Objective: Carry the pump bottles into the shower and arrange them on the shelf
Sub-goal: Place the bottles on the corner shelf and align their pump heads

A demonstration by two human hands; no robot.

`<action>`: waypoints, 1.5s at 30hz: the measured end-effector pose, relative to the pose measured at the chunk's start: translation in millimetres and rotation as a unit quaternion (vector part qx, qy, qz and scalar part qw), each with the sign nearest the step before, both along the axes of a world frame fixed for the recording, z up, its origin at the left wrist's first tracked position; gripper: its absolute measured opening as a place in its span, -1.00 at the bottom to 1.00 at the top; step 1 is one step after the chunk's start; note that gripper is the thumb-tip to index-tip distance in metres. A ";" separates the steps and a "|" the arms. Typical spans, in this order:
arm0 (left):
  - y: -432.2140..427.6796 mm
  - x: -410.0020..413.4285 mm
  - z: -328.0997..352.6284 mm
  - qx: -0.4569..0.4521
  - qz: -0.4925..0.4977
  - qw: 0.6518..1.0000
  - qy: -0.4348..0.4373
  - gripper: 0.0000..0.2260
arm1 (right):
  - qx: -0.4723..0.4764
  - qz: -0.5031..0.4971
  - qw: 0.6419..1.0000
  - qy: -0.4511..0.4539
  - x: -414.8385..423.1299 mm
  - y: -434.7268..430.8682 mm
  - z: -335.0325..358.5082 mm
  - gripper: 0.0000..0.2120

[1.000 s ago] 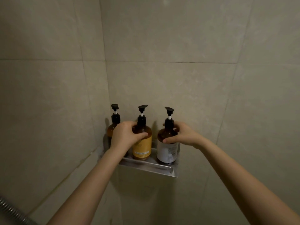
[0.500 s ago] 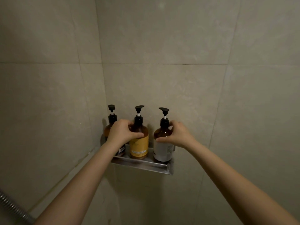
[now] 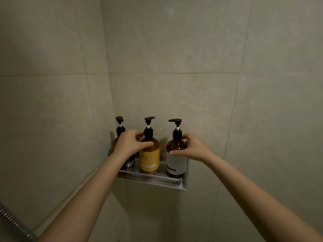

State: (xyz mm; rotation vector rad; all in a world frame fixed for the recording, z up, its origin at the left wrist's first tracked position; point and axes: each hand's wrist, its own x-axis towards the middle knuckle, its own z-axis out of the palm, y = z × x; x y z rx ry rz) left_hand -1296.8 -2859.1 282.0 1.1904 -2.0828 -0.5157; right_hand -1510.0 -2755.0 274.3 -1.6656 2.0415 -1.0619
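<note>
Three amber pump bottles with black pumps stand upright in a row on a metal corner shelf (image 3: pixel 157 181). The left bottle (image 3: pixel 120 131) is mostly hidden behind my left hand (image 3: pixel 130 143). My left hand grips the shoulder of the middle bottle (image 3: pixel 150 158), which has a yellow label. My right hand (image 3: pixel 192 148) holds the shoulder of the right bottle (image 3: pixel 175 163), which has a white label. Both held bottles rest on the shelf.
Beige tiled walls meet in a corner behind the shelf. A metal shower hose (image 3: pixel 14 224) crosses the lower left corner of the view.
The bottles stay on the shelf and both hands keep their grips. The right bottle's pump head now points further left.
</note>
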 end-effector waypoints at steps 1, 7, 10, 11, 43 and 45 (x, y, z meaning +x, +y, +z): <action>-0.6 -0.7 -0.1 0.002 -0.005 1.000 -0.002 -0.38 | -0.001 -0.022 1.000 0.017 1.6 -0.1 -0.4 -0.29; 1.9 -1.6 -4.5 -0.011 0.010 1.000 0.001 -0.49 | 0.009 0.026 0.999 -0.023 -8.4 0.4 6.5 -0.37; 5.3 -2.0 -8.4 -0.018 0.027 0.999 0.012 -0.41 | 0.027 0.058 0.997 -0.047 -11.9 1.3 8.2 -0.39; 5.7 -2.2 -8.9 -0.018 0.029 0.999 0.011 -0.39 | 0.031 0.067 0.996 -0.050 -12.4 1.5 8.5 -0.41; 14.2 4.5 -5.7 0.007 -0.024 0.999 0.047 -0.57 | -0.026 0.058 0.997 -0.034 0.1 4.2 2.5 -0.50; 24.7 13.6 -8.9 -0.062 0.057 0.988 0.129 -0.67 | -0.028 0.058 0.997 -0.039 -0.9 3.3 0.8 -0.49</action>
